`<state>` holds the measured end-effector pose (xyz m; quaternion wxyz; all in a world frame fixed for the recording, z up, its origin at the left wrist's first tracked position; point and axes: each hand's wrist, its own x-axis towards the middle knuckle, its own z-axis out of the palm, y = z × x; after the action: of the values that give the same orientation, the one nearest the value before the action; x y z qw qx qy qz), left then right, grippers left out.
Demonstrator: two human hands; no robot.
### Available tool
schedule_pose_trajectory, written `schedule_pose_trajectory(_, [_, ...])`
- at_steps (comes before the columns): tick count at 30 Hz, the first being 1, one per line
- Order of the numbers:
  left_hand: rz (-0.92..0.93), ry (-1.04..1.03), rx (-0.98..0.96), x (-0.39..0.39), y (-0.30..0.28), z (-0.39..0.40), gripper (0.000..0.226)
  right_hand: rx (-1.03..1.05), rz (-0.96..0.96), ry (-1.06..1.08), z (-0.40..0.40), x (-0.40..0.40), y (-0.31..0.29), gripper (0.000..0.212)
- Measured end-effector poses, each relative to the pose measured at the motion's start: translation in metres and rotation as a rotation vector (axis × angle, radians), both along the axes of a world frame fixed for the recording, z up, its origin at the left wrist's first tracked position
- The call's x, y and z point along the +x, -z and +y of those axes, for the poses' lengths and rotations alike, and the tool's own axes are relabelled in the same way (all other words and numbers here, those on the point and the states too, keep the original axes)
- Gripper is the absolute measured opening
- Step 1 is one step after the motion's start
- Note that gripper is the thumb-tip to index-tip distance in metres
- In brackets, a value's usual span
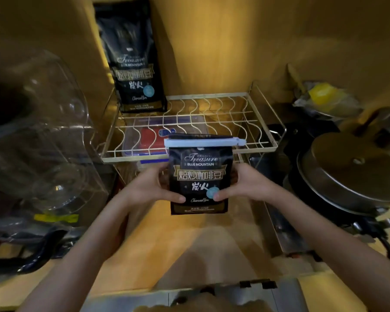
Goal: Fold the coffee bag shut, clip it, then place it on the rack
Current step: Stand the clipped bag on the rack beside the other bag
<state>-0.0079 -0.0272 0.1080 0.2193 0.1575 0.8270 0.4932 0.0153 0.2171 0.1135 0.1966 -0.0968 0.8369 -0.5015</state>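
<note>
Left hand [154, 188] and right hand [245, 185] clamp the clipped bag [198, 176] by its sides, upright between them, held above the counter, just before the rack [189, 122].

Held coffee bag [198, 176] read "Treasure / BLUE MOUNTAIN", then 焙炒咖啡豆, 炭火, "Charcoal fire". Second bag [133, 64] on the rack [263, 122] carried the same print. Bottom lines were unreadable.
</note>
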Motion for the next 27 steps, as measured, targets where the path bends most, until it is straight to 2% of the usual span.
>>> schedule_pose_trajectory(3, [0.065,0.031,0.021,-0.012,-0.050,-0.004,0.053,-0.001,0.049,-0.001,0.000,-0.013,-0.042,0.053])
schedule_pose_trajectory(7, [0.155,0.022,0.050,-0.033,-0.099,-0.005,0.056,-0.004,0.166,0.015,0.000,-0.035,-0.091,0.052])
schedule_pose_trajectory(13, [0.234,-0.063,0.122,-0.072,-0.136,-0.002,0.043,-0.031,0.308,0.079,0.002,-0.077,-0.136,0.057])
schedule_pose_trajectory(18, [0.309,-0.262,0.262,-0.106,-0.131,0.008,0.053,-0.164,0.355,0.181,0.003,-0.114,-0.137,0.062])
schedule_pose_trajectory(23, [0.325,-0.398,0.415,-0.135,-0.102,0.025,0.041,-0.310,0.327,0.278,0.000,-0.151,-0.114,0.066])
schedule_pose_trajectory(27, [0.348,-0.467,0.371,-0.153,-0.077,0.037,0.051,-0.282,0.312,0.311,-0.001,-0.176,-0.092,0.057])
